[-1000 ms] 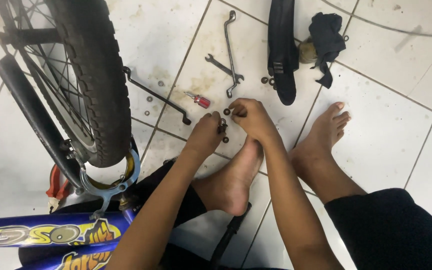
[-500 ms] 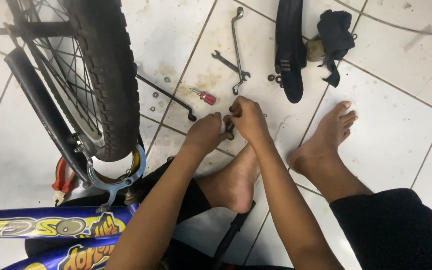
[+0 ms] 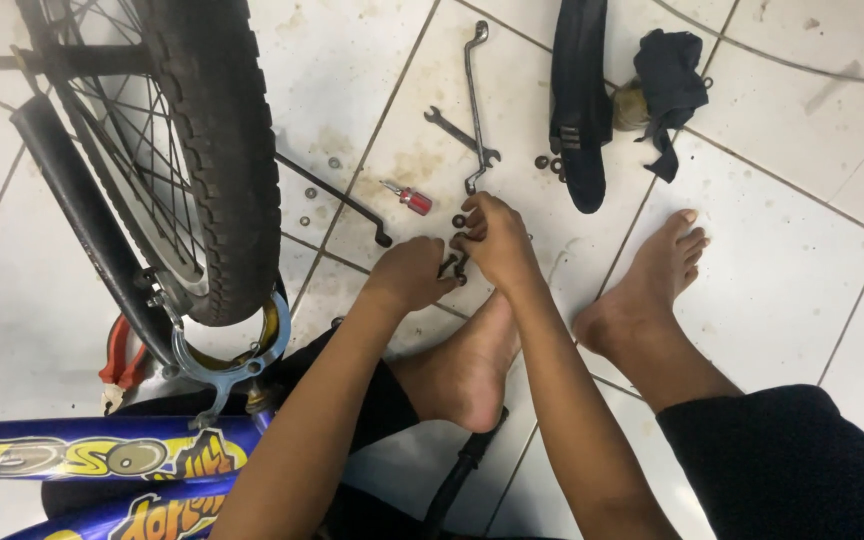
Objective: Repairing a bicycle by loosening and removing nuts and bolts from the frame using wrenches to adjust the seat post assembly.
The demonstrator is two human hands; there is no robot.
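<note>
On the tiled floor, between the feet: small dark metal bracket (image 3: 453, 266), pinched by both hands.
Left hand (image 3: 410, 274): fingers curled onto it.
Right hand (image 3: 497, 240): fingertips gripping above.
Done: mudguard (image 3: 578, 100) off, nuts (image 3: 549, 162) loose.
Left: wrenches (image 3: 473, 95), screwdriver (image 3: 407, 197) lying unused; wheel (image 3: 207, 150) mounted.

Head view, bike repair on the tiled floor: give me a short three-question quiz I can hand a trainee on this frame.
1. True or false: the left hand and right hand meet on one small dark metal part.
2. Which tool lies closest beyond the hands? A) red-handled screwdriver B) hammer C) tyre pump
3. Fill in: the black mudguard lies on the floor beside a dark ___.

Key:
1. True; both sets of fingers close on it above the tile.
2. A; two spanners lie just past it.
3. Cloth.
</note>
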